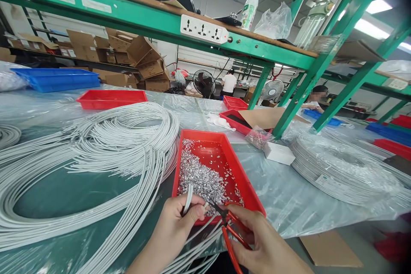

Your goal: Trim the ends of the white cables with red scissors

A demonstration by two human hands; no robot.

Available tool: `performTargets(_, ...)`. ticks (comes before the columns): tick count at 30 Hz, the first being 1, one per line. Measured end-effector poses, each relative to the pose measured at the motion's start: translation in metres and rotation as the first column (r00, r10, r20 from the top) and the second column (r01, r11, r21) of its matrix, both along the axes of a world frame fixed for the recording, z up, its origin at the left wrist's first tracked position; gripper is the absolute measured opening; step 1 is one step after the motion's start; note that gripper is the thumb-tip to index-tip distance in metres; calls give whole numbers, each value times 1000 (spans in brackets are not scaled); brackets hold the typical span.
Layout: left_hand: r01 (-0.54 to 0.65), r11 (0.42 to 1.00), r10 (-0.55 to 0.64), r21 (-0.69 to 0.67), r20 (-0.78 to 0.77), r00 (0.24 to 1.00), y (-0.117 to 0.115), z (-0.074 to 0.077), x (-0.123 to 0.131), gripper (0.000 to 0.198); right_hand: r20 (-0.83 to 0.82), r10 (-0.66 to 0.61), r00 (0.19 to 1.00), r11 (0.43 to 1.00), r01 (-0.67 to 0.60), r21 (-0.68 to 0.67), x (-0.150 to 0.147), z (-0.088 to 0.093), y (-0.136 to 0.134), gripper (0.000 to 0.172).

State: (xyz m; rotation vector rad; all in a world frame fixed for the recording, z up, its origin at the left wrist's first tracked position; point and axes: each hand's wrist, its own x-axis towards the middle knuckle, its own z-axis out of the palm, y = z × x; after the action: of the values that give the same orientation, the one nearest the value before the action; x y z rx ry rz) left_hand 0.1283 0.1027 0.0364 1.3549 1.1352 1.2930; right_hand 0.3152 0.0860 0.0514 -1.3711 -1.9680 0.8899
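Note:
My left hand (180, 222) pinches a pale grey cable (189, 198) near its end, just over the front rim of a red tray (248, 184). A heap of small shiny metal pieces (201, 175) lies along the tray's left side. My right hand (257, 239) is wrapped round the orange handles of a pair of pliers or cutters (224, 214). Their dark jaws point left, close to the cable end between my left fingers. Whether the jaws touch the cable I cannot tell. More cable strands (199, 248) hang below my hands.
Coiled grey cables (128, 137) spread over the left of the table, and a plastic-wrapped coil (340, 167) lies right. A small white box (278, 153) stands near the green shelf post (295, 98). Another red tray (112, 99) and a blue tray (58, 79) sit behind. Two people work farther back.

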Motion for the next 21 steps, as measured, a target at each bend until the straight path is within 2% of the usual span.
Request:
performTargets(3,-47,999,47,12,9,999,-2,-2,0,16,-263,34,964,997,-52,-60,0,-13,7,42)
performTargets(5,-25,1000,25,16,-9,1000,-4,-3,-2,15,-371,-5,929,995,-34,-99,2,-14,15,42)
performTargets(8,-29,1000,29,10,-10,1000,-8,-6,-5,15,-393,-118,912,990,76,-121,11,-5,26,48)
performTargets(10,-34,999,35,-15,11,999,-8,-7,-6,15,-408,-104,907,992,68,-102,15,0,25,51)
performTargets(13,-24,998,27,-63,44,999,-7,-6,-4,15,-310,-69,948,996,50,-69,16,-1,11,60)
performTargets(16,-84,992,93,-94,98,991,-7,-1,0,14,-150,-6,989,998,-4,-63,8,-2,-5,73)
performTargets(21,-99,992,104,-82,59,993,-9,3,3,15,48,114,992,993,-115,5,-6,10,-9,69)
